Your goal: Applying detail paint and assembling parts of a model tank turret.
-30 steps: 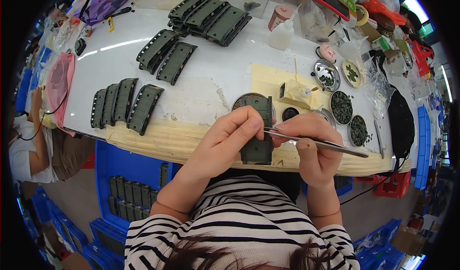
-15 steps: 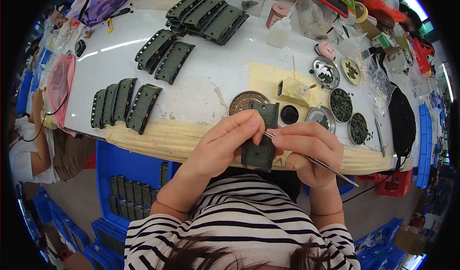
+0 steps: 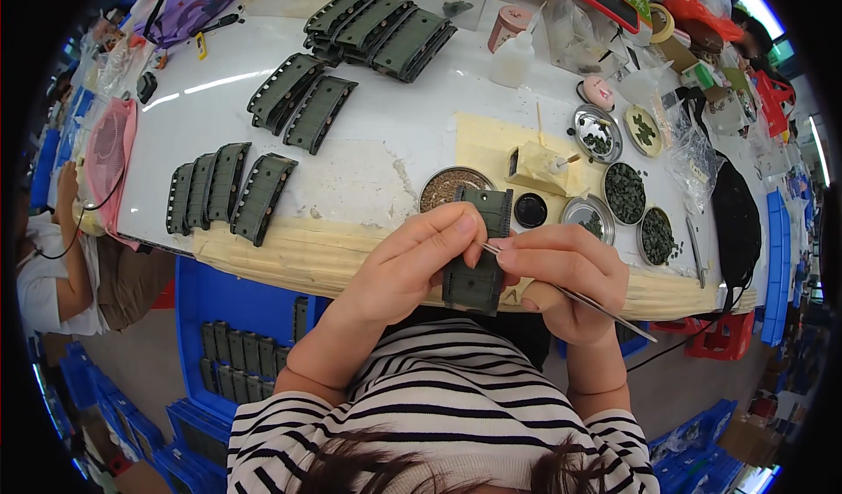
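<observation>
Between my hands, at the table's near edge, is a dark green ridged plastic part [image 3: 474,285] with small holes along its face. My left hand [image 3: 412,261] is closed on it, its thumb and forefinger pinched over the middle. A pair of metal tweezers [image 3: 605,311] lies in the grip of my right hand [image 3: 574,275], the tips reaching to my left fingertips over the part. Whatever small piece may be at the tips is hidden by my fingers. Just beyond the part sits a round tin of brown granules [image 3: 453,181], with a small black round cap [image 3: 530,210] beside it.
Matching green parts [image 3: 377,33] are stacked at the back left, and several more [image 3: 263,197] stand nearer. Round tins of small green pieces [image 3: 624,192] are at the right, near a yellow block with sticks [image 3: 545,168]. A white squeeze bottle [image 3: 513,58] stands behind.
The green part has shifted very slightly in my hands. Otherwise both hands and the tweezers hold nearly the same position.
</observation>
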A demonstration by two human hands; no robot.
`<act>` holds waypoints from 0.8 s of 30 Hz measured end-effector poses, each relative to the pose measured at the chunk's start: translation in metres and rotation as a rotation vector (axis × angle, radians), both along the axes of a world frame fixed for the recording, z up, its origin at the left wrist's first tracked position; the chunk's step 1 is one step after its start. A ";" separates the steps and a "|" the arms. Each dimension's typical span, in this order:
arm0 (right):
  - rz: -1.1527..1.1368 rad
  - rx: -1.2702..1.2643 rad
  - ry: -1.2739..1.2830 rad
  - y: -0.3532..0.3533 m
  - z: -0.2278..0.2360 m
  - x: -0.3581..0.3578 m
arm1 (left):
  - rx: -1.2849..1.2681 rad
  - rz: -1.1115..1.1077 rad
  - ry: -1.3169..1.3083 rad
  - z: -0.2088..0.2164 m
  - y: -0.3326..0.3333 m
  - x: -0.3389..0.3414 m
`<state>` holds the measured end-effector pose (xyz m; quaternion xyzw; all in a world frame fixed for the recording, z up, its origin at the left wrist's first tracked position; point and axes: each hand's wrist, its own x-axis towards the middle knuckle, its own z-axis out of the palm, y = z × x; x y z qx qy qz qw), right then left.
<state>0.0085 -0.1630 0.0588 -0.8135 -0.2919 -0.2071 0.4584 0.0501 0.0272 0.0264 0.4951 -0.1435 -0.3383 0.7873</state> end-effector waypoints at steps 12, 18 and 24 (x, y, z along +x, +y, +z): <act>-0.084 0.204 0.067 -0.004 -0.009 -0.005 | -0.162 -0.041 0.154 0.004 0.000 -0.002; -0.389 0.438 0.256 -0.024 -0.027 -0.011 | -0.233 0.277 0.051 0.003 -0.005 -0.004; -0.531 0.155 0.245 -0.034 -0.045 -0.013 | -0.445 0.279 0.379 -0.009 0.002 0.004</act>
